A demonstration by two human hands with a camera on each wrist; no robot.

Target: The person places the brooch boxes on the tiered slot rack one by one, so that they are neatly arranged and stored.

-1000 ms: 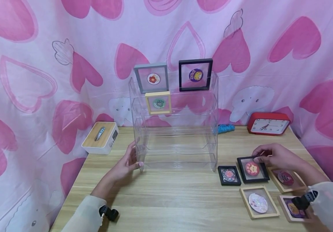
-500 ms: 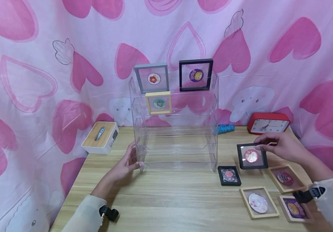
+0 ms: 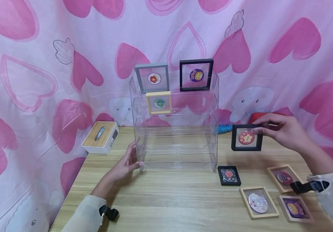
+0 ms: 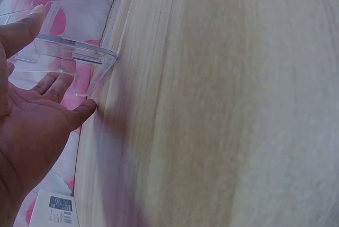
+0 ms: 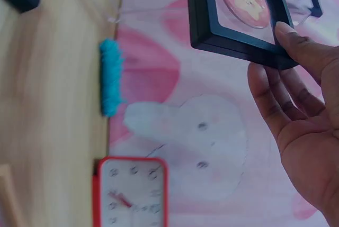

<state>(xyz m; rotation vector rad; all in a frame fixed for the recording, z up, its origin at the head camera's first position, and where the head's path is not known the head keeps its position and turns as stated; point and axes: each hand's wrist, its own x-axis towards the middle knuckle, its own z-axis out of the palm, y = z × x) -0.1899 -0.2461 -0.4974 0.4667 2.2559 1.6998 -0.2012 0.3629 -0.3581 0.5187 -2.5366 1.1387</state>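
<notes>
My right hand (image 3: 283, 132) pinches a black-rimmed square display frame (image 3: 246, 138) by its right side and top corner, thumb in front. It holds a red round badge with a star and hangs upright above the table; in the right wrist view the fingers lie behind the frame (image 5: 238, 39). My left hand (image 3: 126, 162) grips the lower left side of a clear acrylic tiered rack (image 3: 175, 158), thumb at the front edge. A grey frame (image 3: 137, 79) and a black frame (image 3: 181, 75) stand on its top tier, a small cream frame (image 3: 170, 103) below the grey one.
Right of the rack lie a small black frame (image 3: 229, 176), a wooden frame (image 3: 258, 202), another wooden frame (image 3: 283, 178) and a pinkish frame (image 3: 295, 209). Behind are blue cord (image 3: 225, 129) and a red clock (image 5: 132, 190). A white box (image 3: 100, 137) with wooden lid stands left.
My right hand has lifted the black star-badge frame off the table, up and slightly left, and tilted it upright. My left hand stays on the rack.
</notes>
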